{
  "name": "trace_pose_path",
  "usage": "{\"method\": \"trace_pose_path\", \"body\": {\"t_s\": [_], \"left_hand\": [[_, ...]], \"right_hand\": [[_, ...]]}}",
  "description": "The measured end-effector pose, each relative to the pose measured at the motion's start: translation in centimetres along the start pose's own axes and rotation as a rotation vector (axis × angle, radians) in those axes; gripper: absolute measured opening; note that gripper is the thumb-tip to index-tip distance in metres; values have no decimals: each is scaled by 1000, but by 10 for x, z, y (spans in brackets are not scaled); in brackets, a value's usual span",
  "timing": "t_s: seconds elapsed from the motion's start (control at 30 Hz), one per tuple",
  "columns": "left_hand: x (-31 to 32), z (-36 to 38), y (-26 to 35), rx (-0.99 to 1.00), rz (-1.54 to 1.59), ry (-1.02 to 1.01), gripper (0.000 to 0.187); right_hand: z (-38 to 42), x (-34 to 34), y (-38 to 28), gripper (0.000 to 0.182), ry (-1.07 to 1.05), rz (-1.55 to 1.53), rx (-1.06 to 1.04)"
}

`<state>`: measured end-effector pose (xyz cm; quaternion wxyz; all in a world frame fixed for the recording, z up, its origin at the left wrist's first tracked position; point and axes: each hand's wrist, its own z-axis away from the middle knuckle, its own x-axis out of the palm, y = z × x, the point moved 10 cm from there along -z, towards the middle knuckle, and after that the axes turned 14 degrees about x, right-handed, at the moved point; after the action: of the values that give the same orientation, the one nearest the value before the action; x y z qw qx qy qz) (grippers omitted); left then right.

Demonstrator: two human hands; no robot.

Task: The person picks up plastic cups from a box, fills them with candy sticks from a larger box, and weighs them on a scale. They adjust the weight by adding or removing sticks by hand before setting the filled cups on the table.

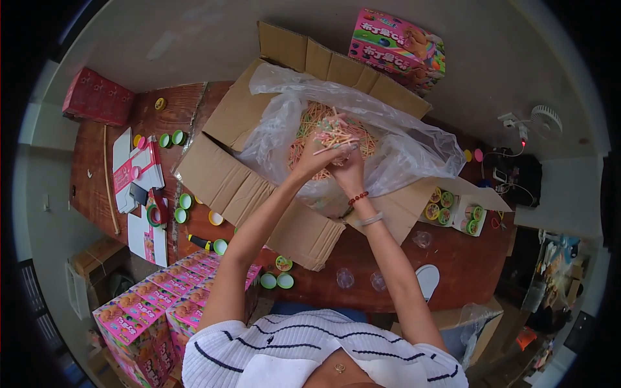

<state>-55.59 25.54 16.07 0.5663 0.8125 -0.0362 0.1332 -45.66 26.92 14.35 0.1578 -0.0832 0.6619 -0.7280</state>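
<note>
Both hands are raised together over an open cardboard box (226, 181) lined with a clear plastic bag (414, 149). The bag is full of thin pastel-coloured sticks (310, 119). My left hand (314, 160) and my right hand (349, 169) are closed around one bunch of sticks (335, 134), held just above the pile. The right wrist wears a red bead bracelet and a pale bangle.
A wooden table (466, 258) bears the box. Small green-lidded cups (277, 280) and clear cups (345, 278) lie near its front edge. Pink toy boxes (152, 304) are stacked at lower left, another pink box (396, 48) behind. Flat cartons and tape (155, 213) lie left.
</note>
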Motion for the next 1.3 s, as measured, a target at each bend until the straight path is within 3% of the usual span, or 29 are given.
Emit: {"method": "trace_pose_path", "body": {"t_s": [0.07,0.1,0.13,0.17,0.27,0.3,0.33,0.37,0.43,0.47,0.5,0.57,0.63,0.67,0.7,0.77,0.8,0.87,0.9,0.93,1.0,1.03,1.07,1.13,1.17,1.23,1.3], "left_hand": [[-5,-6,-1,39,-19,68,65],[-8,-9,-3,35,-18,73,65],[-5,-10,-8,-11,-35,-21,65],[-3,-15,-10,-48,-54,-119,66],[-35,-10,-16,-78,-217,-210,80],[-47,-5,-22,-76,-295,-246,84],[-51,3,-28,-83,-686,-431,92],[-53,6,-30,-82,-686,-432,92],[-28,34,-50,-55,-1302,-1049,93],[-19,30,-55,70,-1207,-1031,86],[-23,24,-74,73,-1201,-1028,86],[-12,11,-90,370,-1247,-1087,73],[-9,6,-94,414,-1183,-1022,62],[-9,4,-95,451,-1210,-963,59],[-9,3,-95,484,-1238,-898,55],[-17,11,-100,451,-1248,-879,55],[-22,9,-101,348,-1257,-855,56],[-34,8,-104,134,-1281,-794,62],[-33,12,-97,134,-1284,-794,62],[-48,11,-88,4,-1178,-609,60],[-61,10,-58,-183,-981,-321,47],[-72,17,-73,-181,-980,-324,47],[-89,26,-83,-156,-835,-230,43],[-94,29,-55,-27,-678,12,36],[-87,31,-52,-25,-681,11,36],[-62,20,-17,-99,-291,179,37],[-47,9,-7,-28,-268,182,37]], "right_hand": [[-4,-5,-4,64,53,62,-100],[-14,0,10,64,-49,59,-15],[-25,6,27,64,-150,53,74],[-41,-10,50,67,41,-16,-18],[-70,-31,79,71,44,87,102],[-74,-31,76,74,-37,-149,99],[-74,-38,71,74,-35,-153,100],[-72,-49,70,74,-13,-51,141],[-62,-64,58,75,-6,39,202],[-51,-63,48,77,-5,48,184],[-44,-62,44,80,-6,58,168],[-44,-64,56,77,-40,19,223],[-45,-69,61,67,-25,-203,292],[-51,-62,57,55,-80,-203,276],[-57,-61,56,55,-79,-202,274],[-58,-47,69,49,-170,-293,439],[-60,-44,60,54,-210,-111,381],[-58,-39,52,57,-211,-136,357],[-57,-38,51,61,-215,-154,337],[-53,-37,54,61,-210,-160,334],[-48,-38,74,66,-181,-224,496],[-35,-32,80,69,-241,-372,654],[-26,-31,75,69,-240,-371,657],[-22,-36,52,67,-113,-131,417],[-23,-32,63,67,-115,-134,414],[-33,-30,79,63,-20,-44,137],[-22,-25,47,63,48,129,46]]}}
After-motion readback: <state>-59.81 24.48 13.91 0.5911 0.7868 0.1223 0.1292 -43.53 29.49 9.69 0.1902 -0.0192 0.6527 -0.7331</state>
